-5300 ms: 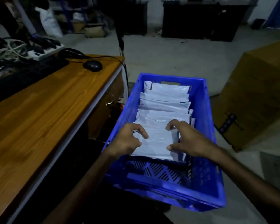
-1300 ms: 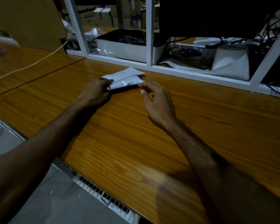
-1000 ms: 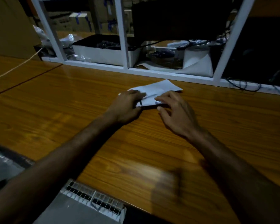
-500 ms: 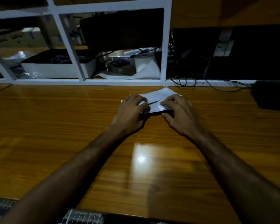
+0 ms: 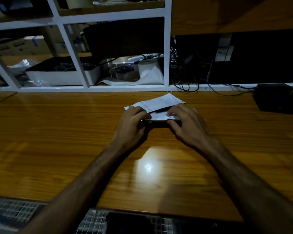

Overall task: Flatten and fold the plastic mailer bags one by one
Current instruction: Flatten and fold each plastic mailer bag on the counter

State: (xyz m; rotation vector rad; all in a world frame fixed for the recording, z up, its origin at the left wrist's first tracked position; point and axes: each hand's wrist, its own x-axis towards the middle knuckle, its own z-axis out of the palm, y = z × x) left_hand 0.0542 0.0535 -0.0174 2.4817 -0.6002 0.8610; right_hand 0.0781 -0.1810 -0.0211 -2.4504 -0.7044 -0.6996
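Note:
A white plastic mailer bag (image 5: 159, 103) lies folded on the wooden desk (image 5: 74, 132), near its far edge. Its upper flap stands slightly raised, with a dark gap under it. My left hand (image 5: 134, 125) pinches the bag's left end between thumb and fingers. My right hand (image 5: 184, 122) grips the right end of the lower layer, fingers curled over it. Both hands cover the near edge of the bag.
A white-framed shelf (image 5: 167, 65) stands right behind the bag, holding a white tray (image 5: 61, 76), a roll of white film (image 5: 149, 70) and cables (image 5: 186, 81). A black device (image 5: 277, 98) sits on the desk at the right. A metal grille (image 5: 15, 213) runs below the desk's near edge.
Earlier my hands reached into a blue crate of mailer bags. Since then a bag came onto the desk, my right hand joined my left on it, and both now hold its ends.

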